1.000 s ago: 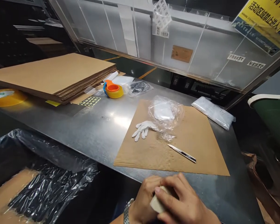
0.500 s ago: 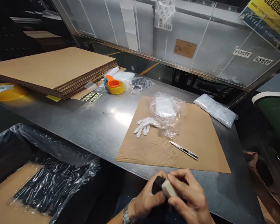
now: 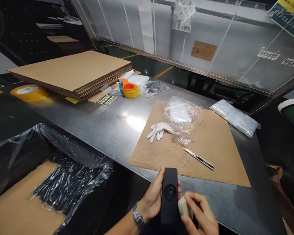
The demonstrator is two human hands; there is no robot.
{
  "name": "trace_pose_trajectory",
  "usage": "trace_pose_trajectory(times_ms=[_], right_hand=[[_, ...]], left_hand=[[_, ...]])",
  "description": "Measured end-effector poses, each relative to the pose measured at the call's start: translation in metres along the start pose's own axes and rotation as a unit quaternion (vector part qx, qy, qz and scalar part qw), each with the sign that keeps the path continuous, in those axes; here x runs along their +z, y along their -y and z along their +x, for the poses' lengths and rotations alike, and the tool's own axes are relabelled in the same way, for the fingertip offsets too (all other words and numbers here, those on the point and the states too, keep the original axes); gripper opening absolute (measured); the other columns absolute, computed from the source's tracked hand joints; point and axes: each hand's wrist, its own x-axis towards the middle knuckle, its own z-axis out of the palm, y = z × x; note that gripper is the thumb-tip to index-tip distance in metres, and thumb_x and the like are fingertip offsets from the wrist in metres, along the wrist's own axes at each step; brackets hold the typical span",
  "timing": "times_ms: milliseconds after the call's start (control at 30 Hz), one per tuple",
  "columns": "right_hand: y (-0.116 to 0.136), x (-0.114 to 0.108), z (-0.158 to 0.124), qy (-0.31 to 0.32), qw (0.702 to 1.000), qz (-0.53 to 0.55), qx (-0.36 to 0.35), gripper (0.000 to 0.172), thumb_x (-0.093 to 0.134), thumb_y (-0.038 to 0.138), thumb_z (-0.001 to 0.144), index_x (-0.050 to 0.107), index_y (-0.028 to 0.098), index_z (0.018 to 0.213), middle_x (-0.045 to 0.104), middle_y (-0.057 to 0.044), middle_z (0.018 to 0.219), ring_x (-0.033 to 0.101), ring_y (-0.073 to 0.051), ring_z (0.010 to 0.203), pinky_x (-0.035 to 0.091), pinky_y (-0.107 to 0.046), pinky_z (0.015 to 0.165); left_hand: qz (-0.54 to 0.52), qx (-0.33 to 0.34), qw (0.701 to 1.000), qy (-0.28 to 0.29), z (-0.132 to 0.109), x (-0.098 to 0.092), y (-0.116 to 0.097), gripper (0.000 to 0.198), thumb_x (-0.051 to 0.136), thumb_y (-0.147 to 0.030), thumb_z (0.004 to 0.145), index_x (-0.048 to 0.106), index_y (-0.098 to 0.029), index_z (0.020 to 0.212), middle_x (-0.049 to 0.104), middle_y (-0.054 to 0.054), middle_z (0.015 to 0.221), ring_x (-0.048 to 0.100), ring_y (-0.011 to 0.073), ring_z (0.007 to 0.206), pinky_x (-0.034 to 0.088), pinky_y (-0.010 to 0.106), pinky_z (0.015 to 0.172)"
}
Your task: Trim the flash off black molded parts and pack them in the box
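Observation:
Upright in my left hand is a flat black rectangular part with a round recess near its middle; the fingers wrap behind it. My right hand pinches a small beige block, eraser-like in shape, close beside the black part's right edge. Whether block and part touch, I cannot tell. Beyond my hands, a utility knife lies on a cardboard sheet, along with a white glove and a clear plastic bag with white contents.
A stack of cardboard sheets stands at the back left of the metal table. Near it are yellow tape, an orange tape dispenser and a sticker sheet. A plastic-lined box with black bagged items is at lower left.
The black part has turned upright, its flat face with the recess now showing. My right hand has drawn the beige block from the part's end to its right side. The view has shifted left.

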Motion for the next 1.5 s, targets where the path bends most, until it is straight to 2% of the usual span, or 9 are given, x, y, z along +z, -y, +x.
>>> trace_pose_trajectory(times_ms=[133,233,533,733,933,1067,1200,1367,1500], right_hand=[[0.0,-0.005,0.034,-0.006,0.998,-0.045,-0.051,0.052,0.054,0.01,0.081,0.045,0.022,0.131,0.052,-0.013,0.107,0.054,-0.022,0.091,0.052,-0.039,0.072],[-0.001,-0.004,0.044,0.001,0.998,-0.056,-0.039,0.049,0.052,0.009,0.082,0.047,0.022,0.129,0.052,-0.012,0.104,0.054,-0.021,0.091,0.051,-0.039,0.073],[0.001,-0.004,0.042,-0.022,0.998,-0.049,-0.034,0.05,0.051,0.009,0.083,0.045,0.023,0.131,0.05,-0.011,0.105,0.052,-0.021,0.093,0.05,-0.037,0.073],[0.021,-0.005,0.047,0.051,0.981,-0.177,-0.063,0.033,0.052,0.016,0.083,0.056,0.013,0.115,0.053,-0.014,0.096,0.051,-0.022,0.08,0.05,-0.038,0.065],[0.037,0.006,0.03,0.108,0.954,-0.225,-0.169,0.025,0.048,0.016,0.081,0.062,0.007,0.099,0.057,-0.017,0.083,0.05,-0.021,0.069,0.049,-0.033,0.051],[0.035,0.0,0.038,0.076,0.968,-0.227,-0.075,0.028,0.047,0.02,0.086,0.058,0.008,0.109,0.056,-0.018,0.092,0.05,-0.022,0.075,0.05,-0.036,0.056],[0.039,0.005,0.034,0.089,0.965,-0.207,-0.135,0.027,0.049,0.019,0.084,0.059,0.009,0.106,0.055,-0.016,0.09,0.05,-0.02,0.073,0.051,-0.034,0.058],[0.04,0.017,0.015,0.055,0.984,-0.131,-0.11,0.029,0.047,0.017,0.082,0.056,0.01,0.109,0.053,-0.015,0.091,0.049,-0.019,0.073,0.049,-0.032,0.057],[0.031,0.008,0.019,0.063,0.993,-0.032,-0.09,0.033,0.048,0.012,0.082,0.054,0.01,0.114,0.05,-0.013,0.092,0.05,-0.018,0.077,0.05,-0.031,0.061]], left_hand=[[0.046,0.093,0.994,0.03,-0.011,0.003,0.013,0.049,0.038,-0.052,0.087,0.05,-0.023,0.125,0.068,0.004,0.087,0.063,0.0156,0.073,0.044,0.03,0.079],[0.109,0.088,0.989,0.05,-0.017,0.0,0.016,0.062,0.031,-0.057,0.087,0.031,-0.024,0.139,0.065,0.003,0.067,0.059,0.0149,0.056,0.045,0.029,0.062],[0.161,0.096,0.982,0.021,-0.015,0.005,0.018,0.056,0.031,-0.056,0.087,0.04,-0.027,0.134,0.065,0.006,0.11,0.061,0.0207,0.092,0.04,0.037,0.09],[0.25,0.161,0.953,-0.051,-0.01,0.002,0.015,0.045,0.036,-0.048,0.089,0.06,-0.023,0.118,0.05,0.001,0.135,0.029,0.0213,0.132,0.012,0.03,0.109],[0.153,0.047,0.987,-0.032,-0.007,0.002,0.012,0.059,0.029,-0.06,0.086,0.05,-0.024,0.128,0.062,0.0,0.069,0.058,0.0163,0.071,0.04,0.033,0.083],[0.116,0.052,0.991,-0.032,-0.006,0.006,0.015,0.052,0.043,-0.056,0.083,0.058,-0.018,0.117,0.062,0.003,0.081,0.058,0.015,0.076,0.042,0.027,0.076],[0.024,0.016,0.999,-0.035,0.002,0.001,0.018,0.033,0.06,-0.042,0.077,0.056,-0.021,0.103,0.055,-0.001,0.063,0.051,0.0105,0.052,0.037,0.021,0.052],[-0.055,0.038,0.996,-0.054,0.012,-0.008,0.013,0.027,0.052,-0.049,0.08,0.048,-0.028,0.097,0.049,-0.004,0.062,0.047,0.0096,0.048,0.034,0.02,0.048],[-0.117,-0.005,0.993,0.013,0.008,-0.006,0.01,0.028,0.045,-0.052,0.082,0.051,-0.028,0.094,0.046,-0.002,0.063,0.049,0.0129,0.053,0.036,0.023,0.05]])
